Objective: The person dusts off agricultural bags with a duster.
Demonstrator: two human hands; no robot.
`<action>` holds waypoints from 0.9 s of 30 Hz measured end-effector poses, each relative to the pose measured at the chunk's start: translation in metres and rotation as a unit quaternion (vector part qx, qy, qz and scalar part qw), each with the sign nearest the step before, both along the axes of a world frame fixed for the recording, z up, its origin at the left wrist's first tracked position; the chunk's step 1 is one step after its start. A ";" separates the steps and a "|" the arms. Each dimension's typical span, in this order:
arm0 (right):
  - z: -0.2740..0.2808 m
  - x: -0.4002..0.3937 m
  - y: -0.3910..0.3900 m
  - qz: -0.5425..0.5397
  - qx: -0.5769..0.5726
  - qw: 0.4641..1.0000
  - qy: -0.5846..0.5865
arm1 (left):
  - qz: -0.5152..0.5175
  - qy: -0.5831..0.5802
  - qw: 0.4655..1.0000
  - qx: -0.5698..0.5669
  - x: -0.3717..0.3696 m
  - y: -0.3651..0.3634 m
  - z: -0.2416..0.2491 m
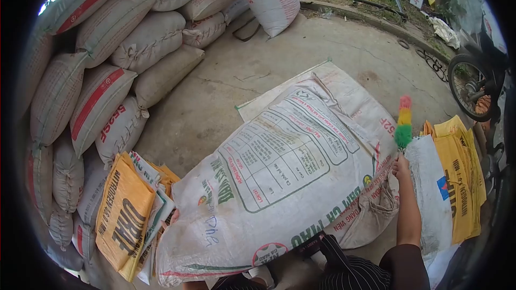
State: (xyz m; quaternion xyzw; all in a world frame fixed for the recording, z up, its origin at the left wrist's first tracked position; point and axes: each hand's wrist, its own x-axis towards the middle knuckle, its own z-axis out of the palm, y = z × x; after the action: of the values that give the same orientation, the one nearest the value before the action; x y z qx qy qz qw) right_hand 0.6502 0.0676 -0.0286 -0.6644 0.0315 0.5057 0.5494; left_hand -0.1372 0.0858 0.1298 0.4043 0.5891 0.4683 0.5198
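A large white printed sack point(279, 156) lies in front of me, its panel of green text and table lines facing up. At its left edge the fingertips of my left hand point(173, 218) show, closed on the sack's side; the rest of that hand is hidden. To the right of the sack, my right hand point(400, 166) is wrapped round the handle of a feather-style duster point(403, 123) with pink, yellow and green bands, its head pointing up. Beneath the big sack lie more flat white sacks point(355, 86).
Filled white sacks point(150, 40) are piled high at the left. Folded yellow sacks point(126, 209) stand by my left side, and more yellow sacks point(457, 172) lie at the right. A motorbike wheel point(470, 86) is at the far right. Concrete floor point(226, 91) stretches ahead.
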 end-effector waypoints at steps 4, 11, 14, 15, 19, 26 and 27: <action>0.006 -0.023 -0.008 -0.165 -0.081 0.943 -0.278 | -0.039 0.020 0.996 -0.082 0.001 -0.016 -0.017; 0.028 -0.191 -0.030 0.194 0.094 0.819 -0.531 | -0.099 0.289 0.930 -0.207 0.000 -0.037 -0.050; 0.032 -0.258 -0.039 0.424 0.164 0.688 -0.565 | -0.109 0.491 0.864 -0.036 -0.014 -0.015 -0.104; 0.028 -0.271 -0.044 0.436 0.165 0.685 -0.561 | -0.097 0.522 0.847 -0.037 0.001 -0.005 -0.103; -0.007 -0.289 -0.046 0.522 0.114 0.633 -0.560 | -0.012 0.507 0.862 0.010 -0.002 0.010 -0.121; -0.031 -0.199 -0.019 0.447 -0.065 0.563 -0.692 | 0.059 0.432 0.900 0.007 -0.045 0.017 -0.130; -0.023 -0.196 -0.016 0.413 -0.054 0.575 -0.704 | 0.090 0.428 0.898 -0.037 -0.044 0.014 -0.143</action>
State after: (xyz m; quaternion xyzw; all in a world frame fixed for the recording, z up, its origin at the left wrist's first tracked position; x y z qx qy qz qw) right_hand 0.4539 0.0518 -0.0511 -0.7808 -0.6160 0.0478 0.0931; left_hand -0.1810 0.1000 -0.0130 0.4918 0.8053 0.2727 0.1877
